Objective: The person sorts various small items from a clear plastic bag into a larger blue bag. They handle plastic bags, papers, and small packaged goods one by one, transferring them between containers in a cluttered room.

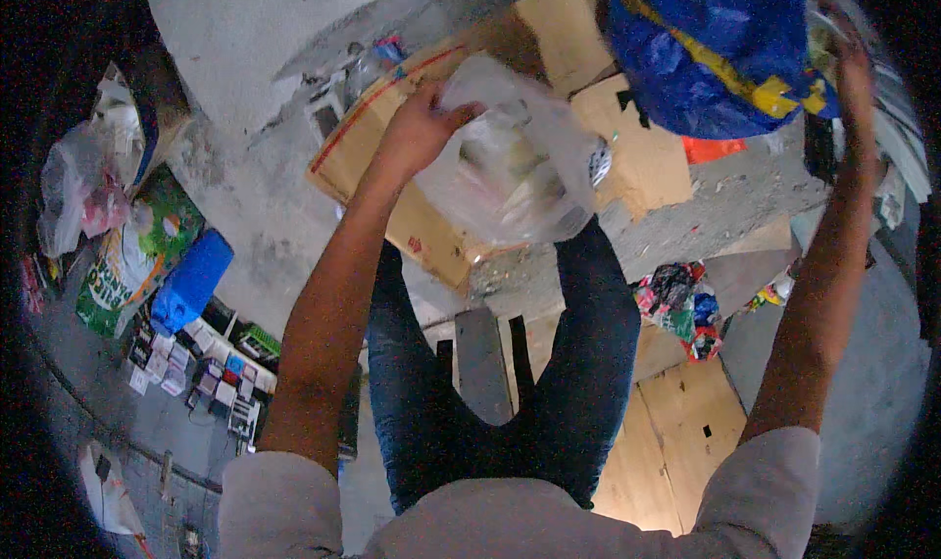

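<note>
A clear plastic bag (559, 157) with pale, blurred contents stands open in front of my knees. My left hand (423, 128) is closed on its left rim, the thumb lying over the film. Behind the bag, a cardboard box (431, 241) with a red stripe along its edge shows on the left. Far out to the right, my right hand (851, 69) is stretched beside a large blue sack (706, 49) with yellow bands. Its fingers are dim and smeared at the picture's rim, so what they touch is hidden.
Flattened cardboard (632, 157) lies under the blue sack. A multicoloured plastic bag (683, 309) rests by my right knee. On the left are a green-and-white sack (132, 255), a blue bundle (193, 280) and several small boxes (235, 368). Wooden boards (676, 427) lie at lower right.
</note>
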Available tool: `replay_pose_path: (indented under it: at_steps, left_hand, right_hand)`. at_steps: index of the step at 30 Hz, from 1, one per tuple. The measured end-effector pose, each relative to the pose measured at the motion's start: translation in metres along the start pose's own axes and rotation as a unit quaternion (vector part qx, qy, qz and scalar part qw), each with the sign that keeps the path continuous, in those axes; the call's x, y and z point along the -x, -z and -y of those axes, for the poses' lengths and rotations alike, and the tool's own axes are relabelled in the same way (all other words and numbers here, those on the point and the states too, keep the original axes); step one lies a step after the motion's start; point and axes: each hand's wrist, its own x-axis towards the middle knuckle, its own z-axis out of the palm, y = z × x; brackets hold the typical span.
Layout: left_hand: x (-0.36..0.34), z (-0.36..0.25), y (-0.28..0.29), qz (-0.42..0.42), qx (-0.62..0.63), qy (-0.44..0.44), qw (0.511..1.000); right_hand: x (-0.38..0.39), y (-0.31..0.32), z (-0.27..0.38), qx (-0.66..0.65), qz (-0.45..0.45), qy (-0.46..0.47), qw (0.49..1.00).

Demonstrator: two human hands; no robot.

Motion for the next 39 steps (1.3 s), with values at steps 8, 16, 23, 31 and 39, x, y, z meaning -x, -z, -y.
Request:
replay_pose_path:
  at_steps: [8,16,23,31,39]
  left_hand:
    - [0.004,0.01,0.013,-0.064,0.019,-0.13,0.989]
    - [-0.007,-0.03,0.018,-0.052,0.087,-0.185,0.977]
    - [-0.046,0.003,-0.006,0.007,0.314,-0.277,0.908]
    - [-0.05,-0.017,0.004,0.008,0.139,-0.182,0.973]
    - [-0.061,0.003,-0.034,-0.097,-0.22,-0.175,0.955]
  right_hand:
    - [0.163,-0.023,0.242,-0.352,0.015,0.13,0.927]
    - [0.126,-0.256,0.324,-0.315,0.141,0.085,0.935]
    - [0.1,-0.3,0.302,-0.369,0.085,0.044,0.925]
    - [0.128,-0.234,0.339,-0.053,0.06,0.0,0.997]
    - [0.139,-0.233,0.323,-0.094,0.043,-0.065,0.992]
